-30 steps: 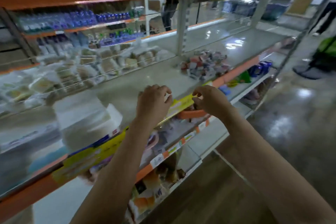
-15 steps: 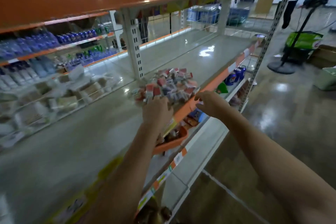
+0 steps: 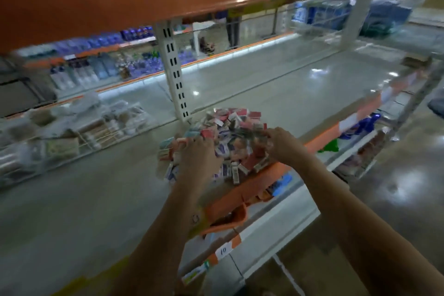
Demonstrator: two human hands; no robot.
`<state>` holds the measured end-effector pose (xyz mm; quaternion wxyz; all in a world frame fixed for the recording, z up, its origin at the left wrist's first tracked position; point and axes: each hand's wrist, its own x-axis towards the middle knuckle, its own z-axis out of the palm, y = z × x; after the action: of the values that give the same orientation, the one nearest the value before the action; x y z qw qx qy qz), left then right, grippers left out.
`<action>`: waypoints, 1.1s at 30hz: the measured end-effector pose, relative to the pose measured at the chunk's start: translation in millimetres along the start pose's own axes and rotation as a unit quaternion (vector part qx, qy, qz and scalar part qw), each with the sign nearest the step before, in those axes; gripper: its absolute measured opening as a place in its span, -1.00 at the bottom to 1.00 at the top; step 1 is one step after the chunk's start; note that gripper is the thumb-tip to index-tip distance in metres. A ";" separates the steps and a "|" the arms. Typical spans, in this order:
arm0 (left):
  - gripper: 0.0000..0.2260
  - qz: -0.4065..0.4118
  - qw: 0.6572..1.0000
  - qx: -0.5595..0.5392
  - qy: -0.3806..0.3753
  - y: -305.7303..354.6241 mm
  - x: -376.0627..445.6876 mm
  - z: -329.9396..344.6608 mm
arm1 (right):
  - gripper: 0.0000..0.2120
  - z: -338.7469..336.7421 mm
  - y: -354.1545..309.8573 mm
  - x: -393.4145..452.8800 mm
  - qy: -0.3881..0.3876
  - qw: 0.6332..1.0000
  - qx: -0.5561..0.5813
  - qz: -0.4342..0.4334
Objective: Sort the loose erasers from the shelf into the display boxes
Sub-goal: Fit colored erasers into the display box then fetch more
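**Two hands now on the eraser heap**

Both hands have arrived at the loose heap of small red, pink and white paper-sleeved erasers [image 3: 223, 142]; a second ago they were fiddling at the orange front lip of the shelf, well short of it, and half a second ago they were only nearing its edge. The heap lies on the pale grey metal shelf [image 3: 96, 199], just inside the orange front edge strip [image 3: 240, 190] and in front of the white slotted upright post [image 3: 175, 74].

The left hand [image 3: 199, 158] lies over the heap's 8 o'clock side, fingers bent down among the packets. The right hand [image 3: 280, 143] is at the 3 o'clock side, fingertips drawn together on the erasers. Motion blur hides whether either has hold of anything, so I cannot tell.

This likely means that reaching is done and gathering is beginning. No display boxes are visible, so I judge nothing sorted yet. Blurred clear-wrapped goods [image 3: 72, 134] sit at 9 o'clock, well apart.
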<state>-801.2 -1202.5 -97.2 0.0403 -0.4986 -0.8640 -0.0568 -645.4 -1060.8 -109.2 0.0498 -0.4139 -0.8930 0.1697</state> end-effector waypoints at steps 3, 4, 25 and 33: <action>-0.53 -0.058 0.998 0.012 -0.018 13.6 1.4 3.5 | -0.63 0.1 13.9 22.3 -0.010 0.999 0.022 -0.022; -0.53 -0.078 0.997 0.019 -0.023 17.7 2.0 5.2 | -0.64 1.5 18.8 27.7 -0.013 0.999 0.020 -0.039; -0.66 -0.202 0.932 -0.276 0.120 43.0 -40.8 -17.2 | -0.71 -20.2 3.1 29.5 -0.229 0.806 0.489 -0.241; -0.72 -0.229 0.917 -0.281 0.169 22.6 -104.4 -32.3 | -0.64 -0.8 -51.0 -5.2 -0.369 0.663 0.592 -0.271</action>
<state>-729.0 -1285.2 -77.1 0.0299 -0.2611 -0.8833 -0.3881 -678.6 -1095.1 -90.7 -0.0057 0.0599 -0.6219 0.7808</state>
